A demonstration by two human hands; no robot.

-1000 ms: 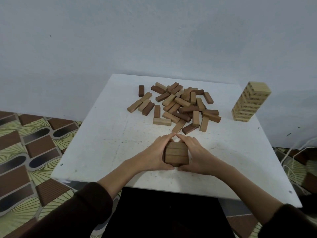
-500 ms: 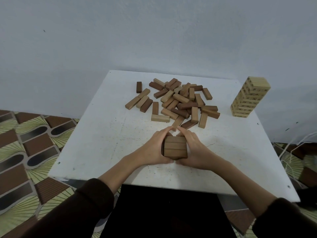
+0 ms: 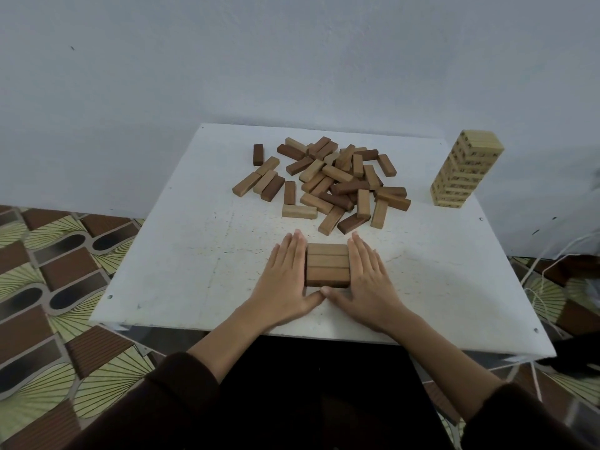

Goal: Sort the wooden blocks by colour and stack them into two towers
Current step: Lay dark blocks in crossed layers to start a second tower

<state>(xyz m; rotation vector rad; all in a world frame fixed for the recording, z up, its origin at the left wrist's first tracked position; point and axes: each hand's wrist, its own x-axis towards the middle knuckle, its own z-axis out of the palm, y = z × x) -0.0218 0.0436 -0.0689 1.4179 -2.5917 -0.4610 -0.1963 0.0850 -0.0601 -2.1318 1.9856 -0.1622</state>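
Left hand (image 3: 285, 282) and right hand (image 3: 368, 280), fingers straight, are squaring the brown tower (image 3: 328, 266); the next move is probably picking another brown block from the pile (image 3: 324, 183).

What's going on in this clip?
A person at a white table is squaring up a low stack of brown blocks, which shows three blocks side by side on top. The left hand and the right hand press flat against its two sides, thumbs meeting at the near edge. Behind it lies a loose pile of mixed light and dark blocks, not yet sorted. A tall pale tower stands at the far right corner.
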